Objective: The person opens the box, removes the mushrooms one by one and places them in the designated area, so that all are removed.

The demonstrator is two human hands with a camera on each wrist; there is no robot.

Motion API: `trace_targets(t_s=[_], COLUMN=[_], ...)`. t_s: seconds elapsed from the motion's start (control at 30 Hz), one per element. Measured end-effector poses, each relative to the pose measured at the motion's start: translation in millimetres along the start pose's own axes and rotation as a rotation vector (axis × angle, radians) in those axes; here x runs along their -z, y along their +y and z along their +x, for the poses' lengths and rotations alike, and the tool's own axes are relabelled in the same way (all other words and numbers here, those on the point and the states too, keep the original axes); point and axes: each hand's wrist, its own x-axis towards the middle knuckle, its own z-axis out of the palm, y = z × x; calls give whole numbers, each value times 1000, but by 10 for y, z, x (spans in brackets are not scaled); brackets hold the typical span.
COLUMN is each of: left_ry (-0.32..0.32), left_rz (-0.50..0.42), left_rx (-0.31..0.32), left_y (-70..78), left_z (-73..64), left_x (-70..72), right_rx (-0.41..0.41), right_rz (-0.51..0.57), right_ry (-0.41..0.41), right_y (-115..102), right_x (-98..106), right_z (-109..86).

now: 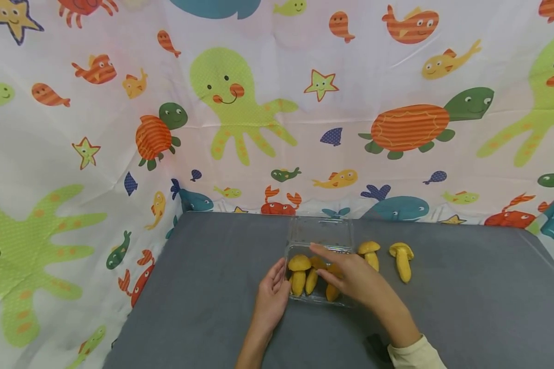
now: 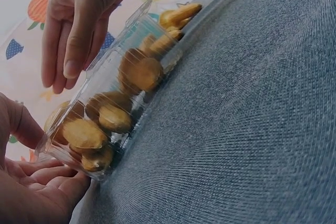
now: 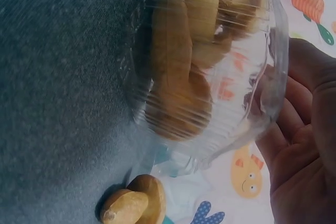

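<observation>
A clear plastic clamshell container sits on the grey table with its lid tipped back. Several yellow mushrooms lie side by side inside it. My left hand holds the container's left end, thumb at the rim and fingers against the outer wall, as the left wrist view shows. Over the right part of the box hovers my right hand, fingers extended and nothing between them; it partly hides the rightmost mushroom inside. In the right wrist view, the fingers appear beyond the container's rim.
Two more yellow mushrooms stand out on the table right of the container, one close beside it and one farther off. A sea-animal printed curtain rises along the table's back and left edges. Something dark is by my right sleeve.
</observation>
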Motion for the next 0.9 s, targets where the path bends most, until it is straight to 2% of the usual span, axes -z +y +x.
trace_targets(t_s=[0.3, 0.6, 0.9], left_ry=[2, 0, 5], left_rz=[-3, -13, -6], left_rx=[-38, -12, -20], left_y=[-6, -4, -14], left_z=[-14, -10, 7], left_x=[4, 0, -6], right_rx=[26, 39, 22], right_rz=[9, -23, -44], right_ry=[-23, -32, -26], right_y=[-5, -12, -8], right_x=[-81, -150, -206], right_z=[59, 100, 108])
